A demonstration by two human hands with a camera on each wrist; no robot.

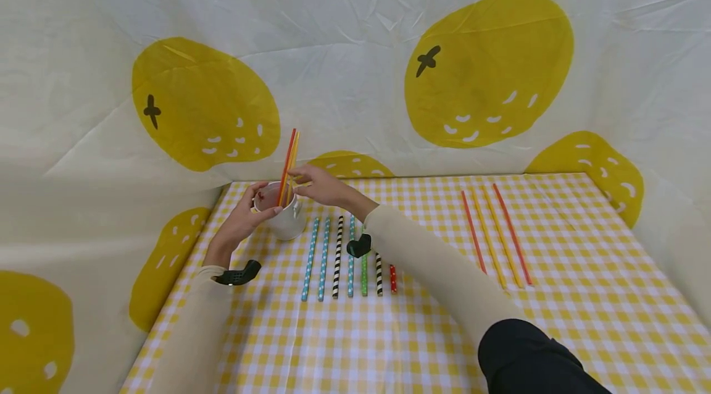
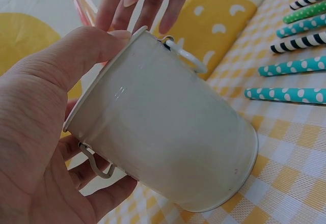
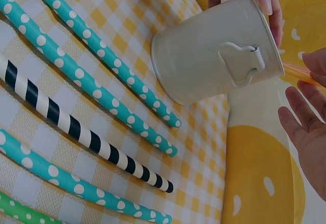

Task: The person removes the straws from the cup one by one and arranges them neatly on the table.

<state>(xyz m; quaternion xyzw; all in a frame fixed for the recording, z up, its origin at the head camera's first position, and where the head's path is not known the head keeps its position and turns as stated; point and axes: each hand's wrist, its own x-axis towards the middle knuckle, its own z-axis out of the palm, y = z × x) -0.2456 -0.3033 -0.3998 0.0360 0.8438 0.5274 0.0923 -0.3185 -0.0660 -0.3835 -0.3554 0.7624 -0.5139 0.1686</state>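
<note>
A small white metal bucket (image 1: 289,223) with little side handles stands at the far left of the table, its mouth upward. My left hand (image 1: 242,221) grips it at the rim, thumb over the near edge and fingers round the far side. Slim plain straws (image 1: 286,165), red-orange and yellow, rise steeply out of the bucket's mouth, their lower ends hidden inside. With thumb and fingertips my right hand (image 1: 322,187) pinches these straws just above the rim. In the right wrist view, the other fingers of the right hand (image 3: 308,112) spread away from the straws.
Patterned paper straws (image 1: 339,258), teal dotted, black-striped, green and red, lie in a row before the bucket, partly under my right forearm. Further right lie several plain red and yellow straws (image 1: 502,236). Lemon-printed cloth (image 1: 355,91) hangs behind the yellow-checked tablecloth (image 1: 583,307).
</note>
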